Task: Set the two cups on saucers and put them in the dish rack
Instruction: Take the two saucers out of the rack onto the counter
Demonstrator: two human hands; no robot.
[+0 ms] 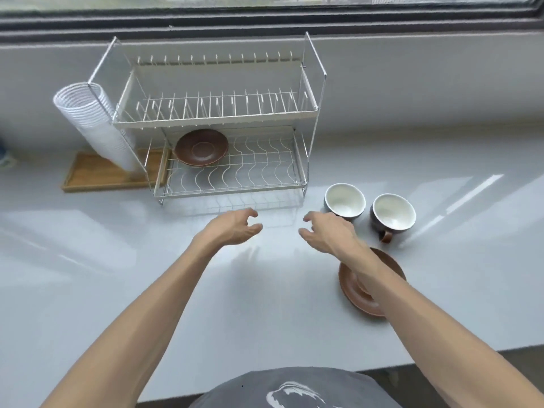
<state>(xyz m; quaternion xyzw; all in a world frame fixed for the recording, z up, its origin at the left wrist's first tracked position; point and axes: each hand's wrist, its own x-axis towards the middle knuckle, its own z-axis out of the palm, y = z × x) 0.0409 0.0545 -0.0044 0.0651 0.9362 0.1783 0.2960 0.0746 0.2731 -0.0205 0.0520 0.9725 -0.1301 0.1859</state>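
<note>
Two brown cups with white insides stand on the counter right of the rack, the left cup (345, 199) and the right cup (394, 212), whose handle points toward me. One brown saucer (201, 147) lies on the lower shelf of the white wire dish rack (309, 113), at its left end. A second brown saucer (353, 293) rests on the counter, partly hidden under my right forearm. My left hand (235, 228) and my right hand (326, 231) hover over the counter in front of the rack, fingers curled and apart, holding nothing. The right hand is just left of the left cup.
A stack of white disposable cups (94, 125) leans against the rack's left side above a wooden tray (88, 175). The rack's upper shelf holds nothing. A window sill runs along the back. The counter's front edge is near my body.
</note>
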